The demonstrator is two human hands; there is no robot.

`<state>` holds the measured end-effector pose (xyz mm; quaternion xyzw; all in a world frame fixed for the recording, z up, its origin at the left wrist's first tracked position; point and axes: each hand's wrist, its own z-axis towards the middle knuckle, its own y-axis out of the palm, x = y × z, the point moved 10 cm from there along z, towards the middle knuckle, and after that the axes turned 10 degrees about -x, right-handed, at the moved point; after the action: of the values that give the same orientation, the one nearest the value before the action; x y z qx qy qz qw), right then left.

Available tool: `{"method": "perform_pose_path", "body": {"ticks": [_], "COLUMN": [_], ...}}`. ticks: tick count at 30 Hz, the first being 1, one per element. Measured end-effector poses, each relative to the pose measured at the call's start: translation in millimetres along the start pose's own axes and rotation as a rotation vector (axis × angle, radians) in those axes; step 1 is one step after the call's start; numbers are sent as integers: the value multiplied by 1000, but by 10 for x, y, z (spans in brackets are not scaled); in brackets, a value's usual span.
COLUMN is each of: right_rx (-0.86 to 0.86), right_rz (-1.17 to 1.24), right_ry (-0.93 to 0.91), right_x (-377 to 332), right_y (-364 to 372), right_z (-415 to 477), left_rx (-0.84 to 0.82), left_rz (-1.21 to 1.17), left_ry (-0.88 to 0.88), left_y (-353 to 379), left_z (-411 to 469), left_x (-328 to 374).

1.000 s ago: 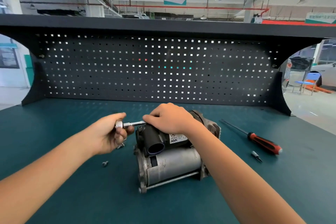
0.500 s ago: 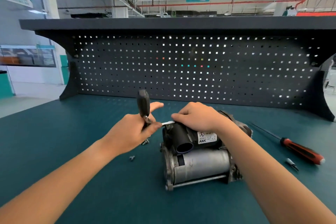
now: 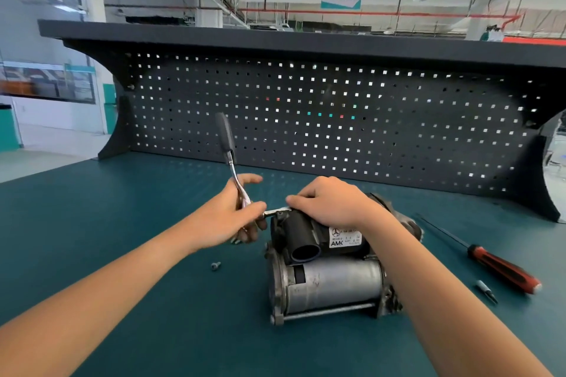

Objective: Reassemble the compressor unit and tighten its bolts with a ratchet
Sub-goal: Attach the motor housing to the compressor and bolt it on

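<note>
Fig.: bolt-tightening stroke, head view. The compressor unit [image 3: 330, 278] is stood mid-bench on the teal workbench [image 3: 122, 223]. The ratchet [image 3: 228, 144] is gripped near its head by the L hand [image 3: 232, 217]. Its handle, lower 0.5 s ago, has been swung upright. The extension bar [image 3: 277, 210] is steadied at the unit's top-L corner by the R hand [image 3: 333, 202], fingers curled on it. One stroke is judged done. A loose bolt [image 3: 216, 266] is left beside the unit.
</note>
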<state>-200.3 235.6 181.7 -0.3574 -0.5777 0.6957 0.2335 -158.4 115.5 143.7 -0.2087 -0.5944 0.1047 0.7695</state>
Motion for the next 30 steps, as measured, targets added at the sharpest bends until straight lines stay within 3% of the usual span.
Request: {"method": "perform_pose_path", "body": {"ticks": [4,7,9,11,14,16,20,23,25,30], "right_rx": [7,19,21,34,47,45,36,28,22,17], "right_rz": [17,18,8,0,-4,-3,-2,-1,-7,-21], "right_ry": [-10,-5,2,-4,-14,-5,-13,-18,-14,1], "right_x": [7,16,15,3,-13,-6,-10,-15,-7,15], "right_y": [-11,-14,-6,-12,-27,-24,-20,-18,-14,15], "right_z": [-2,-9,-16,-27,-35,-29,-22,-12,-7,9], "left_rx": [-39,-22,80,187,37,-51,-7,47,15,90], "left_rz": [412,505,321,16,-575,-742,-442,122,450,470], "left_ry": [288,319,286,71,-356,-469,-233,143,305,352], "left_y": [57,105,57,-40,200,342,143,-58,-6,56], "left_z": [-143,-170,-128,-2,76,54,119,67,-55,-124], "left_x": [237,266,257,47,-371,-427,-294,76,223,288]}}
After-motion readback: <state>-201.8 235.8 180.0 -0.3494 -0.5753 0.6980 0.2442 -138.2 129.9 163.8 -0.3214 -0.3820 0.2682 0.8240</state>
